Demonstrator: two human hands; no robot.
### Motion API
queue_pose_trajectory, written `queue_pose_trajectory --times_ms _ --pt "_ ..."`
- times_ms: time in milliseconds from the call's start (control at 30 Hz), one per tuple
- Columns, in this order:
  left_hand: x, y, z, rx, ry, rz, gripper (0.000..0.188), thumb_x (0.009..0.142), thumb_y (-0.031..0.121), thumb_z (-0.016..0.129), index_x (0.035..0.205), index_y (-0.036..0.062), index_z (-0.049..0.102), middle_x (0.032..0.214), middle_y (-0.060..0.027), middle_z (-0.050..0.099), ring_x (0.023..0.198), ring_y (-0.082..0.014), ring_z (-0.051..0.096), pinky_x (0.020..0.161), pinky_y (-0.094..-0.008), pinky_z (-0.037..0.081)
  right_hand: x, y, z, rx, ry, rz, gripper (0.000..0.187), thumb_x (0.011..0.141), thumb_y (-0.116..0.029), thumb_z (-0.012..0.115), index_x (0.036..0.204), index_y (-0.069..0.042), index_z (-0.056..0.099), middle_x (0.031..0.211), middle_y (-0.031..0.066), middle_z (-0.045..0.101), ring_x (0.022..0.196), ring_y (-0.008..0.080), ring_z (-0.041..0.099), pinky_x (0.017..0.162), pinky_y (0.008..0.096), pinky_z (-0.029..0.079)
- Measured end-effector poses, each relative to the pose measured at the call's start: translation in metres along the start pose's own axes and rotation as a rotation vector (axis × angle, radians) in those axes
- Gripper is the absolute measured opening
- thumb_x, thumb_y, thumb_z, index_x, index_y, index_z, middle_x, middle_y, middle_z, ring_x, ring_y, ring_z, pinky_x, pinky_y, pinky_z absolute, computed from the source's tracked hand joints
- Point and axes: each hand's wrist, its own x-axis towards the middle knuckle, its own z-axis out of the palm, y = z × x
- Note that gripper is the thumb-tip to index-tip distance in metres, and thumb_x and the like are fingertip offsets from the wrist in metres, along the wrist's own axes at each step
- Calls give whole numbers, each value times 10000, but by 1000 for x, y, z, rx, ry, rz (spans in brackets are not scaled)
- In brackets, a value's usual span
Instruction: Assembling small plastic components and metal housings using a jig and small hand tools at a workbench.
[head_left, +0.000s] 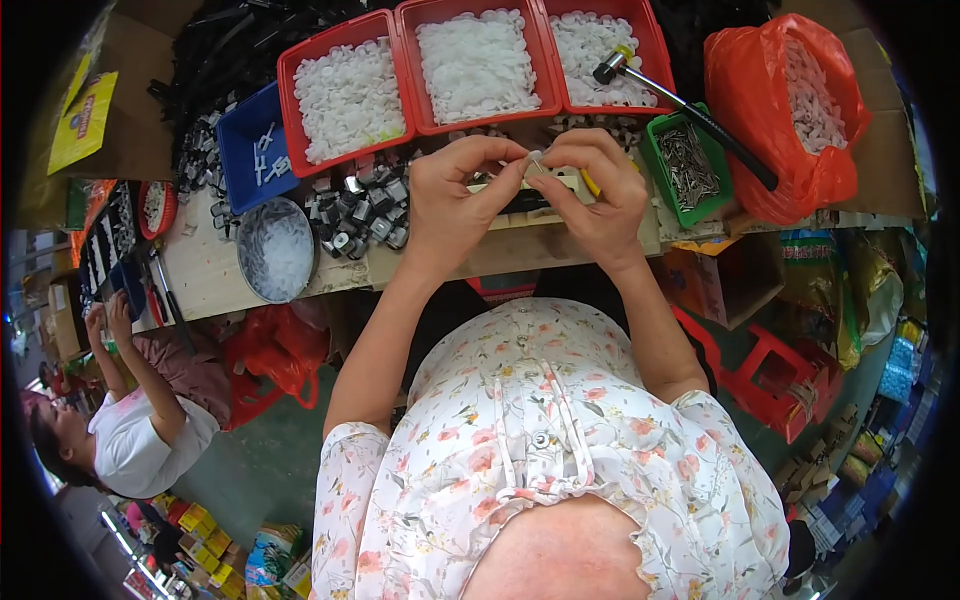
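My left hand (450,200) and my right hand (602,200) meet over the table, fingertips pinched together. Between them is a small whitish piece (535,160), mostly covered by the fingers, so its exact kind is unclear. Something yellow (590,184) shows at my right hand's fingers; I cannot tell whether it is held there. Below the hands lies a pale block with a black strip (530,202), partly hidden. Left of my left hand is a pile of small black and silver metal-faced parts (365,212).
Three joined red trays (408,75) of white plastic pieces stand beyond my hands. A hammer (725,135) lies over the right tray and a green basket (688,170) of metal pins. Red bag (770,120), blue tray (240,165) and round metal bowl (277,250) flank them. Another person (150,430) works at left.
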Motion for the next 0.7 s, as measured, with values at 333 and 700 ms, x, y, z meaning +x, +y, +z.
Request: queue_pose_trajectory --times_ms 333,700 --pt "-7 -8 -6 186 -50 307 195 770 56 770 942 -20 715 915 -109 702 813 -197 678 732 -294 527 -8 1 -7 75 -108 204 122 788 37 724 904 13 693 902 80 652 814 180 631 729 284 488" --pt "-16 -25 -23 483 -65 436 336 670 140 841 973 40 735 927 -81 654 925 -251 583 790 -355 480 -22 -2 3 -44 -260 155 166 761 54 719 915 -3 698 930 96 611 799 197 620 658 302 491"
